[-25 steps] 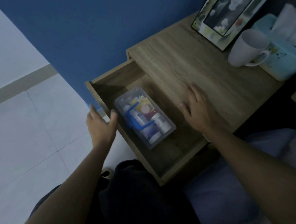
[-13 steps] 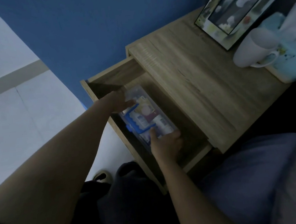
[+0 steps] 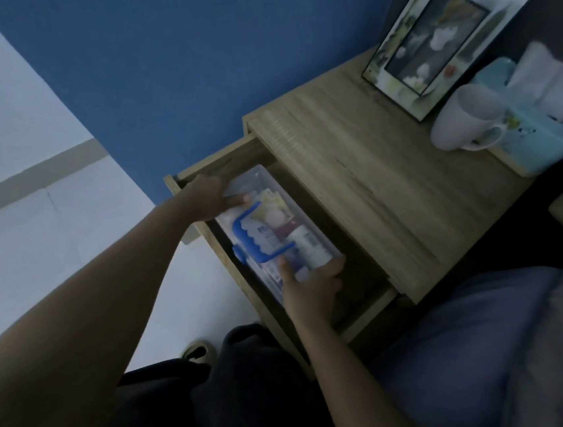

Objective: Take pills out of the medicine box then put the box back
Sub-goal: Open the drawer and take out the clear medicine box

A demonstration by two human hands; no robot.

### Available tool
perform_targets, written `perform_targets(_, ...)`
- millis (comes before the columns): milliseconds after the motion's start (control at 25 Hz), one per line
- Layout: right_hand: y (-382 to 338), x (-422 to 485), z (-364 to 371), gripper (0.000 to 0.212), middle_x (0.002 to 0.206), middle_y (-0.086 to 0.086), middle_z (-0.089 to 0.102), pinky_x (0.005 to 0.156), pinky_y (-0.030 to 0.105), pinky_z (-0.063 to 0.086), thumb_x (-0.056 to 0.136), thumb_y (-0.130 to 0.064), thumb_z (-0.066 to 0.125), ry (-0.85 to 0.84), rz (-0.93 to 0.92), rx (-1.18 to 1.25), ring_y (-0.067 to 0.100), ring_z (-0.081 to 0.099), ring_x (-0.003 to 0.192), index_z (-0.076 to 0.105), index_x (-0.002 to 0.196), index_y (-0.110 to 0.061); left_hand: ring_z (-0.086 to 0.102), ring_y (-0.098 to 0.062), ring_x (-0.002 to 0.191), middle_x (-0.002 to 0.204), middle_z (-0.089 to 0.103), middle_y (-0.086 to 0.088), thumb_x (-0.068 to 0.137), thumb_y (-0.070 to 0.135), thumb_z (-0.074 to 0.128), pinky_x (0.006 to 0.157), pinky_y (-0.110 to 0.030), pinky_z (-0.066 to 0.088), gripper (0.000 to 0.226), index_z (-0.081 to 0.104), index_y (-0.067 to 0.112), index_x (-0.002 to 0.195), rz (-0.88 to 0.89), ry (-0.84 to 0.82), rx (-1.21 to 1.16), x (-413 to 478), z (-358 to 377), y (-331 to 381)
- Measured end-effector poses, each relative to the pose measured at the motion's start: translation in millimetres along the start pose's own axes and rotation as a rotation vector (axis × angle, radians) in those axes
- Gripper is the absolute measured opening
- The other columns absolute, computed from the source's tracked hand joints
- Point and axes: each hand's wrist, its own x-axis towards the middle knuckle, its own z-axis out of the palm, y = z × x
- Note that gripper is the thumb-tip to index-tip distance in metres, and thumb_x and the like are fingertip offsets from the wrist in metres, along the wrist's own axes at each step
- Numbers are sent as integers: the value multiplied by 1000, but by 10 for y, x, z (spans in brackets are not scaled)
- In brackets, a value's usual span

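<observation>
The medicine box point(image 3: 276, 229) is a clear plastic case with a blue handle on its lid, holding small bottles and packets. It lies lengthwise inside the open wooden drawer point(image 3: 368, 311) of a bedside table. My left hand point(image 3: 211, 196) grips the box's far end, fingers curled over the lid. At the box's near end, my right hand point(image 3: 313, 287) holds it with the thumb on top. Whether the box still rests on the drawer floor cannot be told.
On the bedside tabletop point(image 3: 373, 183) stand a picture frame point(image 3: 442, 36), a white mug point(image 3: 467, 123) and a light-blue tissue box point(image 3: 539, 119). A blue wall is behind, white floor tiles to the left, bedding at lower right, a slipper point(image 3: 197, 352) below.
One second ago both hands hovered open beside the drawer. They then reached in and closed on the two ends of the medicine box; the grip has held since half a second ago.
</observation>
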Motion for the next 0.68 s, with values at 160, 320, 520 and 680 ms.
perform_targets(160, -335, -252, -261, 95, 140, 14, 37, 86, 38, 53, 79, -52, 65, -10, -99, 0, 25, 53, 114, 1, 145, -26, 57, -35, 106, 117, 63, -19, 87, 54, 51, 91, -40, 44, 59, 57, 3, 117, -41, 134, 22, -341, -495, 196)
perform_targets(320, -758, -259, -588, 87, 136, 8, 45, 75, 20, 49, 82, -44, 65, -51, -224, 162, 9, 51, 100, 9, 146, -27, 53, -34, 117, 127, 60, -16, 83, 60, 51, 98, -39, 41, 69, 56, 4, 122, -128, 255, -67, -567, -967, 443)
perform_targets(520, -1337, 315, -1033, 64, 131, 9, 56, 90, 29, 49, 84, -37, 64, 77, -403, 125, 23, 56, 115, 37, 137, -14, 57, -34, 112, 122, 61, -17, 80, 42, 66, 99, -42, 47, 51, 55, 14, 121, -168, 361, -517, -494, -1289, 711)
perform_targets(680, -1596, 1000, -1122, 65, 128, 8, 60, 94, 43, 50, 85, -39, 62, -37, -370, 24, 30, 59, 113, 33, 140, -21, 62, -34, 108, 117, 64, -18, 79, 27, 72, 98, -46, 48, 49, 54, 11, 121, -91, 330, -759, -139, -1074, 816)
